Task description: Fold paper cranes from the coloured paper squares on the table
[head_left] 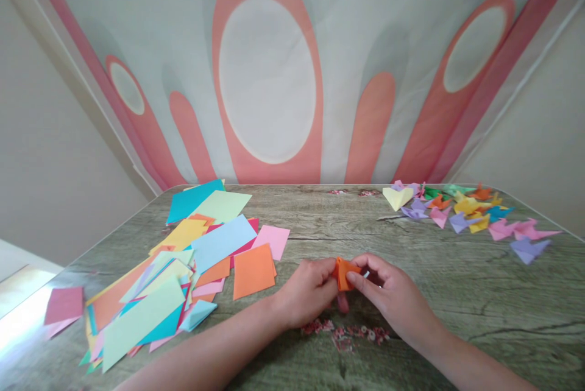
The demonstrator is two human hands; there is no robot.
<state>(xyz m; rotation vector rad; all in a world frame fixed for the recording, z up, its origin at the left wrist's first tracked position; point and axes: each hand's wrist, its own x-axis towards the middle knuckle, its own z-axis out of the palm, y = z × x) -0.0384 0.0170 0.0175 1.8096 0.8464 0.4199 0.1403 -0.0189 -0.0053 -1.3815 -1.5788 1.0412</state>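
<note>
Between both hands is a small piece of folded orange paper [343,275], held just above the front middle of the table. My left hand [307,293] pinches its left side, with the fingers curled around the edge. On the other side, my right hand [386,287] grips it between thumb and fingers. Parts of the folds are hidden behind the fingertips. Left of my left hand lie flat orange paper squares [254,271], and a light blue folded paper piece [198,315] rests near the pile.
A loose pile of coloured paper sheets [141,324] covers the table's left side. Several folded paper cranes [461,205] stand at the back right, beside a pale yellow paper heart [397,198]. The wood-grain table [320,220] ends at a patterned backdrop [356,25].
</note>
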